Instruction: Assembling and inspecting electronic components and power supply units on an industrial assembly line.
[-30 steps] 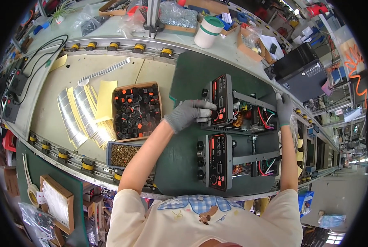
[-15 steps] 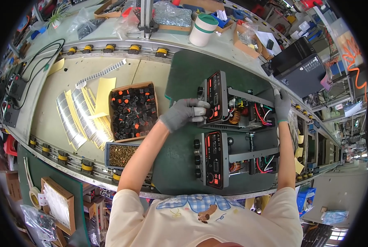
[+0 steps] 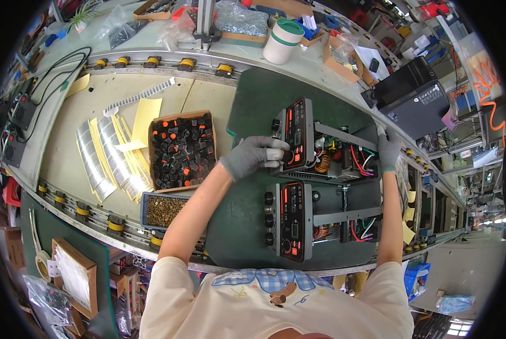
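Note:
Two opened welding machines with black front panels lie on a dark green mat (image 3: pixel 253 101), their coils and wires exposed. At the far welding machine (image 3: pixel 329 138), my gloved left hand (image 3: pixel 253 157) has its fingertips closed around a black knob (image 3: pixel 287 156) low on the front panel. My gloved right hand (image 3: pixel 388 150) grips the rear end of that same machine; some of its fingers are hidden. The near welding machine (image 3: pixel 326 217) sits closer to my body, untouched, with several black knobs or sockets along its left side.
Left of the mat stand a cardboard box (image 3: pixel 153 141) of black and orange knobs and a blue tray (image 3: pixel 145 210) of small brass-coloured parts. Silvery label sheets (image 3: pixel 94 161) lie beyond them. Yellow rollers (image 3: pixel 225 70) line the conveyor; a white canister (image 3: pixel 279 48) stands behind.
The whole view has shifted slightly. Both hands stay at the far welding machine, the left still at the knob and the right at the rear end.

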### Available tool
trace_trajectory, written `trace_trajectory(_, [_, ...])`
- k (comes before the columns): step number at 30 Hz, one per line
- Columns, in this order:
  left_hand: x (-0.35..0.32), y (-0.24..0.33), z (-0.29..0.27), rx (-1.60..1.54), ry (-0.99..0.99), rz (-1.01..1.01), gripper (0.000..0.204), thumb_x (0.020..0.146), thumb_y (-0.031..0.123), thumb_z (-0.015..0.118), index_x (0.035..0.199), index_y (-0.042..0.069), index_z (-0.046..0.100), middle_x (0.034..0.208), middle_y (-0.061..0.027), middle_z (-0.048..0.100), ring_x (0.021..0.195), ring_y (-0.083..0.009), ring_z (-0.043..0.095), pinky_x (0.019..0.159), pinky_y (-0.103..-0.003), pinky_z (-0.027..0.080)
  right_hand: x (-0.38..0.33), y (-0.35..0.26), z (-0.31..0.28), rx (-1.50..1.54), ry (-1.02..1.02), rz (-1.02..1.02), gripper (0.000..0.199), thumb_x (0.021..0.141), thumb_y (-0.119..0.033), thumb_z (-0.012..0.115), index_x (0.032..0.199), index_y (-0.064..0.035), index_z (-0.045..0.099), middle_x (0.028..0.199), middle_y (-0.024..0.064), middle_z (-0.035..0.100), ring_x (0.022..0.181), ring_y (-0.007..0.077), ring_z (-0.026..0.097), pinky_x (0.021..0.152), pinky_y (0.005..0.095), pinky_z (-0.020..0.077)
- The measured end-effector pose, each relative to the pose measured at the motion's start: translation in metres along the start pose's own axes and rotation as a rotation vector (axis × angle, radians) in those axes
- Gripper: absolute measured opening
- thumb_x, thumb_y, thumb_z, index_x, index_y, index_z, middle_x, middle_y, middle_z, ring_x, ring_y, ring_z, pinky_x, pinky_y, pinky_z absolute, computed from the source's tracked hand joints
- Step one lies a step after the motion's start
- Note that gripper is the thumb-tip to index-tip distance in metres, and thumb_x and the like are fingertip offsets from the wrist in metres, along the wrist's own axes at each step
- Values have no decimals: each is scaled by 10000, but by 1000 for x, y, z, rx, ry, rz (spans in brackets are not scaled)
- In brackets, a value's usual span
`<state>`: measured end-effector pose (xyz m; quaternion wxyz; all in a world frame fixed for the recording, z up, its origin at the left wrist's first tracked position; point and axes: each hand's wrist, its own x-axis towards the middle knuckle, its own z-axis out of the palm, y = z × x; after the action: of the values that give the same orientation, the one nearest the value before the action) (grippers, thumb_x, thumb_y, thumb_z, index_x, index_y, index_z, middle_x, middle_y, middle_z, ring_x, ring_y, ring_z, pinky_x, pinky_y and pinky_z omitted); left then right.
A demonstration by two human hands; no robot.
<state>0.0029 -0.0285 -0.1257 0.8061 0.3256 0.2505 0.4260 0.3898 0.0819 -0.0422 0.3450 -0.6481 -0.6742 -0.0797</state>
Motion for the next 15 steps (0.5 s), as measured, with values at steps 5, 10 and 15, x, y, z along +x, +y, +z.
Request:
trace_trajectory(5, [2,-7,2,-3,0,20,361,825,104,667,1138,-38,554,895,-57,599,728,-102,558,672,-220,478,2,5,1,-15,-24,39,338,829,-300,619,987,-4,656,905,198,659,846,341,631,763,372,468])
trace_trajectory(10, [-1,-14,5,-78,58,91,302,838,78,662,1114,-15,586,871,-36,620,698,-78,562,650,-194,483,3,-1,-2,-47,-113,76,360,846,-324,592,991,-1,657,916,213,651,871,368,619,779,382,464])
trace_trajectory(15, [2,-9,6,-4,73,74,270,834,72,664,1086,-13,613,851,-41,634,688,-72,564,643,-196,483,2,5,2,-10,-62,40,368,864,-347,579,990,-11,664,917,212,651,877,365,619,779,381,464])
